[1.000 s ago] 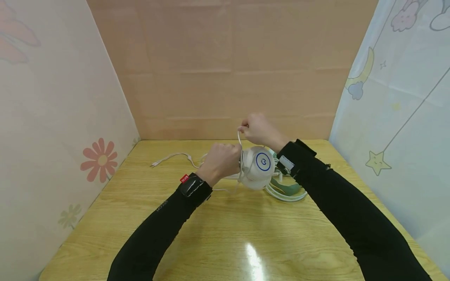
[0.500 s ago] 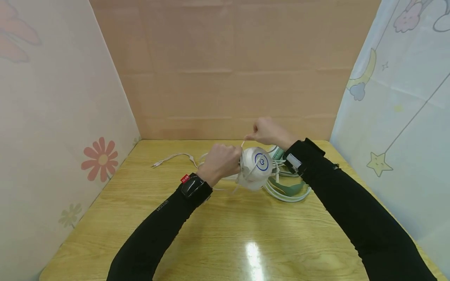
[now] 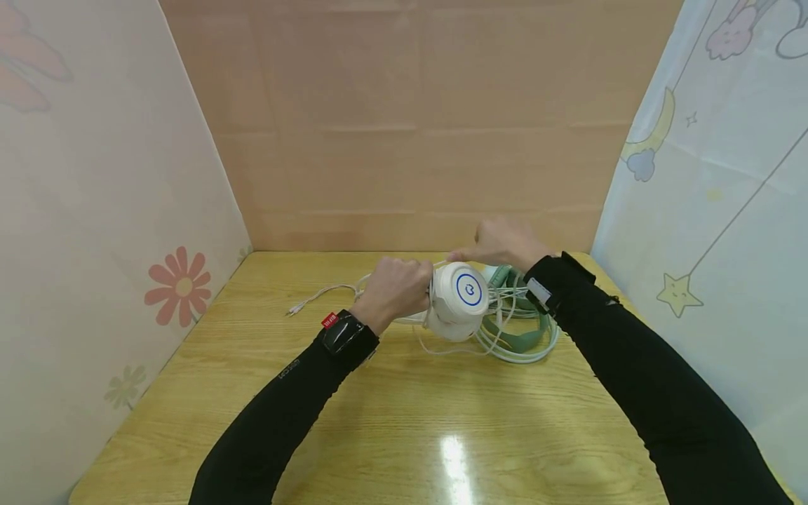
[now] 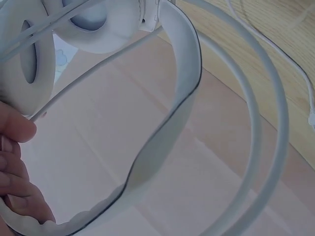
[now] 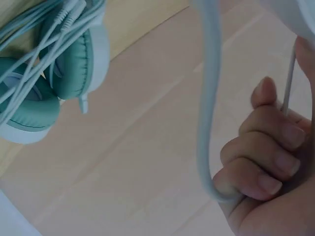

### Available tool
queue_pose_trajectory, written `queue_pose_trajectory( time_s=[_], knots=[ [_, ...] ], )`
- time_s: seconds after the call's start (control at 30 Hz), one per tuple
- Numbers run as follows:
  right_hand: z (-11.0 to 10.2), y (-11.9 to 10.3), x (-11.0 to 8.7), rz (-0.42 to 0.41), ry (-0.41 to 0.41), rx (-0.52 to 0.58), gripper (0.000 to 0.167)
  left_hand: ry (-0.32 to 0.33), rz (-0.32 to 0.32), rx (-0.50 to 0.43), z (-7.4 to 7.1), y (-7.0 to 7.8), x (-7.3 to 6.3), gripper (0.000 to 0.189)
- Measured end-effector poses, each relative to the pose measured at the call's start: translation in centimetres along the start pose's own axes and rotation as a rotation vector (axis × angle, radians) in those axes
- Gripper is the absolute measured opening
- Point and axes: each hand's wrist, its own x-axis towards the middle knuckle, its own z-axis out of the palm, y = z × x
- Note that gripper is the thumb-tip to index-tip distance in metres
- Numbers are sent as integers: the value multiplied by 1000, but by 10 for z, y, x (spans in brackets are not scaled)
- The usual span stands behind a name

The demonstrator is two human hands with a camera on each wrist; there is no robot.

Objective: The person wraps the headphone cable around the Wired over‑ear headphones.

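My left hand (image 3: 398, 291) grips the headband of a pair of white headphones (image 3: 469, 290), whose round ear cup with a blue ring mark faces me. In the left wrist view the band (image 4: 189, 64) curves away from my curled fingers (image 4: 17, 172), and the padded ear cushions show at the top left. Just beyond the ear cup, my right hand (image 3: 501, 245) holds the white cable. In the right wrist view its fingers curl round that cable (image 5: 209, 98), which bends into the fist. More cable loops hang round the headphones.
Green and white headphones (image 3: 520, 341) with a bundled cable lie on the wooden table (image 3: 379, 435), right behind the white pair. The white cable's plug end (image 3: 294, 309) lies on the left. Brown paper (image 3: 416, 140) stands upright behind the table, with patterned sheets at both sides.
My right hand has moved right and slightly down, drawing the cable. On the left the plug end has slid rightward, and a loop now sags in front of the ear cup. The left hand stays put.
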Motion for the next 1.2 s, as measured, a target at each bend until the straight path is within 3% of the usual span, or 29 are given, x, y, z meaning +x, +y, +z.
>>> queue_pose_trajectory(
  time_s=[0.17,0.37,0.57,0.7,0.9,1.0,1.07,1.1,1.17,1.2],
  knots=[
    [12,6,6,-48,-41,103,67,20,1,-7,-3,-1,0,38],
    [30,13,13,-123,-79,414,56,56,-8,-50,-8,-7,0,31],
    [53,21,15,-236,-83,601,32,4,-41,-100,-14,-13,-1,27],
    [64,29,12,-216,-157,788,17,-12,-46,-117,-17,-15,-1,26],
    [77,40,1,-192,-264,1098,24,12,-45,-133,-21,-18,1,26],
    [84,40,-4,-344,-212,1077,21,12,-55,-155,-23,-18,2,26],
    [96,44,-7,-436,-179,1104,39,-2,-66,-188,-24,-18,2,25],
    [108,54,-2,-496,-155,1115,49,-10,-72,-209,-25,-19,3,25],
    [137,73,9,-476,-153,1199,62,-27,-87,-248,-26,-19,4,24],
    [159,93,21,-479,-125,1172,59,-34,-93,-262,-27,-19,4,23]
  ],
)
